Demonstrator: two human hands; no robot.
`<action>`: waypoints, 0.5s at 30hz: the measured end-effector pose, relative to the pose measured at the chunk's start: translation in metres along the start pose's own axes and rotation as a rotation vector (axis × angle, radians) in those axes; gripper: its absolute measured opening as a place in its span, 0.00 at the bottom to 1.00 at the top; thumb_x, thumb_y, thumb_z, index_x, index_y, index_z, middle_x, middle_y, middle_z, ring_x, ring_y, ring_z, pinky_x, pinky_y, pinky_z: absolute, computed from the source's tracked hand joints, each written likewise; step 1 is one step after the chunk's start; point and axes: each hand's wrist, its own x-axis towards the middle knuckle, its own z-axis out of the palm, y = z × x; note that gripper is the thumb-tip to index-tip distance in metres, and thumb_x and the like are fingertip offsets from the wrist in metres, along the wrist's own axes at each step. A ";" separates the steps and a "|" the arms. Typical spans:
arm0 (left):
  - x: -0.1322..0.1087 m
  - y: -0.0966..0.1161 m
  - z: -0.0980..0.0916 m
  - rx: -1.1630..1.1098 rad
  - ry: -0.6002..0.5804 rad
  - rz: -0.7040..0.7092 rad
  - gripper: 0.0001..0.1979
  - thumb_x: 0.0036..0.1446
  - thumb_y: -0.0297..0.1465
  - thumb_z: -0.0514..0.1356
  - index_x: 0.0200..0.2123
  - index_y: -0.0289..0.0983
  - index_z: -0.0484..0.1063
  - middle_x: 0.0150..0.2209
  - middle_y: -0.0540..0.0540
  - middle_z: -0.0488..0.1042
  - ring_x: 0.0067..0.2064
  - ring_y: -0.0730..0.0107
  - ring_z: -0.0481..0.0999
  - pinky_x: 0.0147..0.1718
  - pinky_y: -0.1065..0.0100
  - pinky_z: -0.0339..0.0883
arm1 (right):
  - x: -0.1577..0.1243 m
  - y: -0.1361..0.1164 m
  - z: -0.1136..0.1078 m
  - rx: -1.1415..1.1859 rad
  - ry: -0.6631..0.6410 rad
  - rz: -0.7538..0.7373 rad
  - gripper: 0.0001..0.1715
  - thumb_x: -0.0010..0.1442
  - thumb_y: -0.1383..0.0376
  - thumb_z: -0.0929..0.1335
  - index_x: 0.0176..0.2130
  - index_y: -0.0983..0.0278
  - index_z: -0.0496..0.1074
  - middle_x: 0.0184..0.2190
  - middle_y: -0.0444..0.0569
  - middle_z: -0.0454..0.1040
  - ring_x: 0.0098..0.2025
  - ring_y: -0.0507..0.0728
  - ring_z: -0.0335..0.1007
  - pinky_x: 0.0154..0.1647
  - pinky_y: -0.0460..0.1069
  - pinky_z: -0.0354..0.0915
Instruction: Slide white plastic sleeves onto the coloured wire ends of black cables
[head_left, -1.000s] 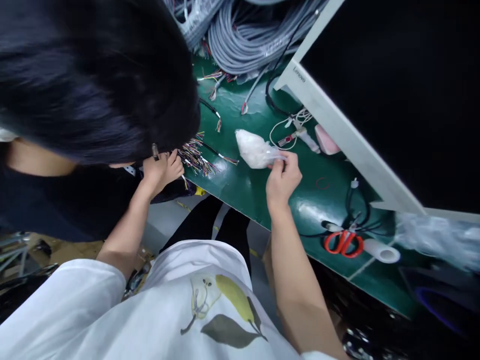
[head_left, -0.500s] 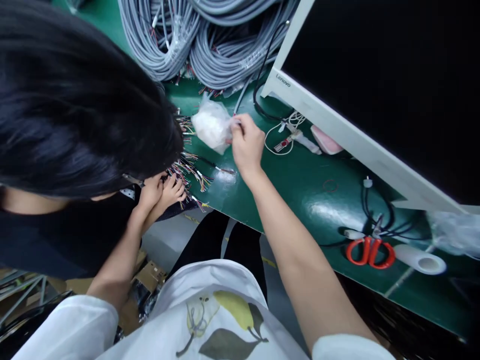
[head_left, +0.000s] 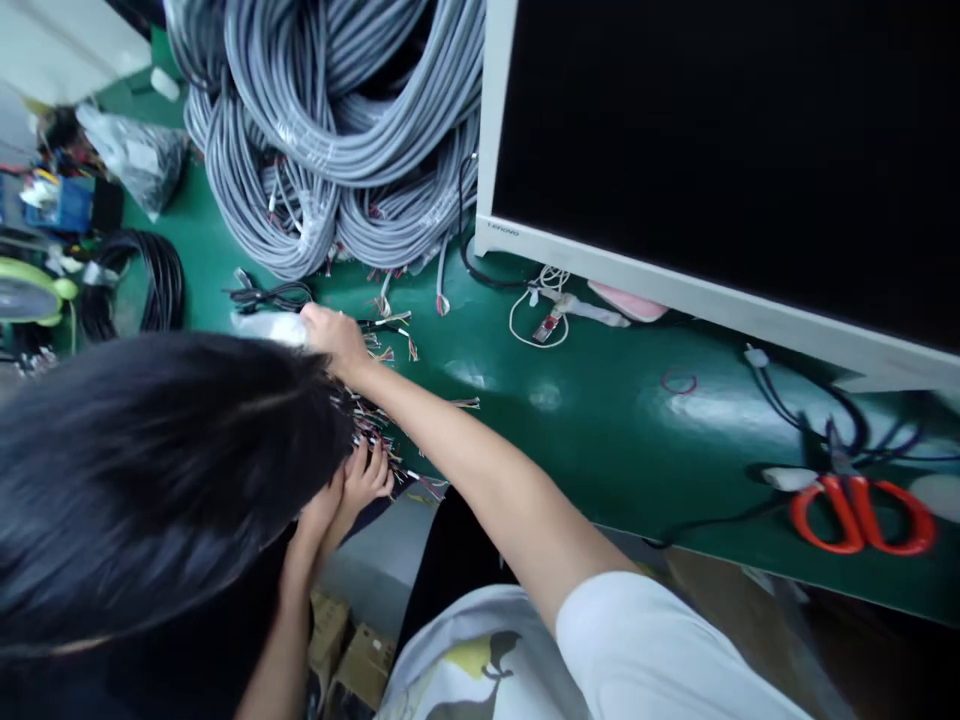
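Observation:
My right hand (head_left: 337, 342) is closed on a clear plastic bag (head_left: 277, 327) with white contents. It is over the left part of the bench, and the co-worker's head partly hides the bag. Lower down, my left hand (head_left: 367, 477) has its fingers bent over a bundle of black cables with stripped, multicoloured wire ends (head_left: 375, 415). Another hand or wrist (head_left: 324, 508) lies close against it, and where the two part is hard to make out. Most of the bundle is hidden under the head.
A co-worker's dark-haired head (head_left: 165, 480) fills the lower left. Grey cable coils (head_left: 300, 130) lie behind, with a black coil (head_left: 154, 285) at left. At right stand a monitor (head_left: 675, 290) and orange-handled scissors (head_left: 862, 515) on the green bench (head_left: 570, 440).
My right hand has carried the plastic bag to the left, past the wire ends. The view has shifted left, showing more of the bench there. My left hand stays at the wires.

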 end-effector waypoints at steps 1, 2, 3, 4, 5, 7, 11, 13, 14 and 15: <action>0.002 0.000 -0.001 0.005 0.017 0.039 0.18 0.62 0.26 0.50 0.45 0.46 0.78 0.42 0.43 0.82 0.46 0.58 0.84 0.42 0.59 0.81 | 0.002 -0.002 0.010 0.007 -0.011 -0.050 0.16 0.76 0.60 0.57 0.47 0.63 0.70 0.44 0.52 0.80 0.45 0.58 0.75 0.39 0.48 0.58; 0.005 0.001 -0.003 0.004 0.030 0.073 0.19 0.62 0.26 0.50 0.45 0.46 0.78 0.42 0.44 0.83 0.45 0.59 0.84 0.42 0.61 0.81 | 0.005 -0.005 0.019 0.017 -0.012 -0.102 0.15 0.75 0.61 0.58 0.47 0.63 0.70 0.45 0.52 0.80 0.46 0.58 0.75 0.39 0.48 0.58; 0.008 0.001 -0.004 -0.003 0.038 0.097 0.19 0.63 0.26 0.50 0.45 0.46 0.79 0.41 0.44 0.83 0.45 0.60 0.84 0.41 0.62 0.81 | 0.007 -0.008 0.025 0.029 -0.006 -0.144 0.13 0.75 0.62 0.59 0.47 0.63 0.70 0.45 0.52 0.79 0.46 0.58 0.74 0.40 0.48 0.57; 0.011 0.002 -0.006 -0.011 0.036 0.117 0.19 0.63 0.27 0.50 0.45 0.47 0.79 0.40 0.45 0.83 0.44 0.60 0.84 0.41 0.63 0.81 | 0.011 -0.011 0.029 0.042 0.001 -0.165 0.12 0.75 0.63 0.59 0.46 0.63 0.69 0.45 0.51 0.79 0.46 0.57 0.74 0.40 0.47 0.57; 0.015 0.004 -0.008 -0.019 0.030 0.132 0.18 0.64 0.28 0.51 0.44 0.46 0.80 0.39 0.45 0.83 0.43 0.61 0.84 0.40 0.64 0.81 | 0.015 -0.014 0.029 0.056 0.006 -0.156 0.11 0.74 0.63 0.59 0.46 0.63 0.70 0.45 0.51 0.79 0.46 0.57 0.74 0.41 0.47 0.57; 0.023 0.008 -0.012 -0.031 0.023 0.157 0.17 0.65 0.30 0.51 0.40 0.46 0.81 0.37 0.46 0.83 0.41 0.63 0.84 0.38 0.66 0.81 | 0.027 -0.018 0.024 0.087 0.013 -0.054 0.12 0.75 0.63 0.59 0.46 0.62 0.70 0.45 0.52 0.80 0.45 0.57 0.74 0.41 0.47 0.58; 0.037 0.018 -0.024 -0.032 0.101 0.168 0.19 0.69 0.33 0.49 0.33 0.43 0.78 0.35 0.44 0.83 0.36 0.64 0.84 0.33 0.68 0.80 | 0.064 -0.006 -0.003 0.193 0.052 0.064 0.13 0.74 0.65 0.59 0.47 0.62 0.71 0.43 0.52 0.80 0.44 0.57 0.75 0.43 0.48 0.62; 0.044 0.020 -0.032 -0.003 0.121 0.114 0.19 0.70 0.35 0.48 0.35 0.42 0.79 0.35 0.43 0.83 0.37 0.62 0.84 0.34 0.66 0.81 | 0.085 0.011 -0.014 0.261 0.095 0.036 0.13 0.73 0.67 0.59 0.46 0.62 0.72 0.42 0.50 0.79 0.42 0.56 0.76 0.44 0.47 0.65; 0.049 0.019 -0.035 0.013 0.112 0.070 0.19 0.70 0.35 0.48 0.37 0.42 0.79 0.36 0.42 0.82 0.39 0.61 0.85 0.37 0.64 0.82 | 0.094 0.021 -0.018 0.288 0.124 0.023 0.13 0.72 0.68 0.59 0.45 0.62 0.73 0.40 0.49 0.79 0.41 0.55 0.76 0.44 0.47 0.67; 0.054 0.018 -0.037 0.028 0.095 0.023 0.18 0.70 0.35 0.49 0.39 0.42 0.80 0.37 0.42 0.82 0.41 0.59 0.84 0.40 0.62 0.82 | 0.101 0.031 -0.020 0.311 0.157 0.010 0.13 0.72 0.68 0.59 0.44 0.62 0.73 0.39 0.48 0.78 0.39 0.54 0.76 0.43 0.47 0.69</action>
